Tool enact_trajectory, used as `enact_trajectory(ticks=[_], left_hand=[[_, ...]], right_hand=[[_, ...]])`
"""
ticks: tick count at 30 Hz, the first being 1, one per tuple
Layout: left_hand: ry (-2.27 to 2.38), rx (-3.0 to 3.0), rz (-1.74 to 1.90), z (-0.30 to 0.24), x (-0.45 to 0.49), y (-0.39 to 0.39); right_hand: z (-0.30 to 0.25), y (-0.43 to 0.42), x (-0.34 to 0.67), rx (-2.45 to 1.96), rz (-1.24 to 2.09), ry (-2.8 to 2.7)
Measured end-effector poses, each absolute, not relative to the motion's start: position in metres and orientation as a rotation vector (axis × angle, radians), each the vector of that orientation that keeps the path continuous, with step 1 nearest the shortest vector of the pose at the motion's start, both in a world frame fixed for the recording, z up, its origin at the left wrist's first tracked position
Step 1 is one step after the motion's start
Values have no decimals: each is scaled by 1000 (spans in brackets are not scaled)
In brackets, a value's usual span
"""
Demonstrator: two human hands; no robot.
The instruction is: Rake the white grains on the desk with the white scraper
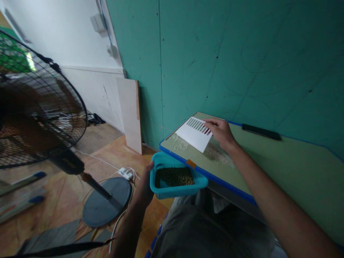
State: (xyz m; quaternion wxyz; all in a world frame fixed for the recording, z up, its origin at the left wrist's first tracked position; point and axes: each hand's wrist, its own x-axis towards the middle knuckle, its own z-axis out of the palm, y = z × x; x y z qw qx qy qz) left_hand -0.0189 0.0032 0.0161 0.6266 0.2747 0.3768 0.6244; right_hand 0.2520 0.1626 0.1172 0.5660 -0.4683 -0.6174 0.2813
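My left hand [145,184] grips the left end of a turquoise plastic tub [172,195], held just below the table's near left edge. Dark green and yellowish grains [174,176] lie in the tub. On the greenish tabletop [247,157], my right hand [219,129] pinches the far right part of a white card with a row of slots [195,137]. The card is tilted over pale scattered grains [219,154], and more pale bits [178,142] lie to its left. An orange piece [191,163] sits on the table's blue rim above the tub.
A black bar-shaped object [261,132] lies at the table's back edge, along the green wall [204,53]. At left stands a fan [43,104] on a round base [107,200]. A white power strip [125,173] with cables and a leaning board [131,111] are nearby.
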Motion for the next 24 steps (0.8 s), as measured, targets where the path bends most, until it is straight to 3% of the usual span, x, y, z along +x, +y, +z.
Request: enact_trajectory(ticks=[24], left_hand=[[861,589,1440,21,-31,2]], right_hand=[[119,157,249,-1105,690,-1479]])
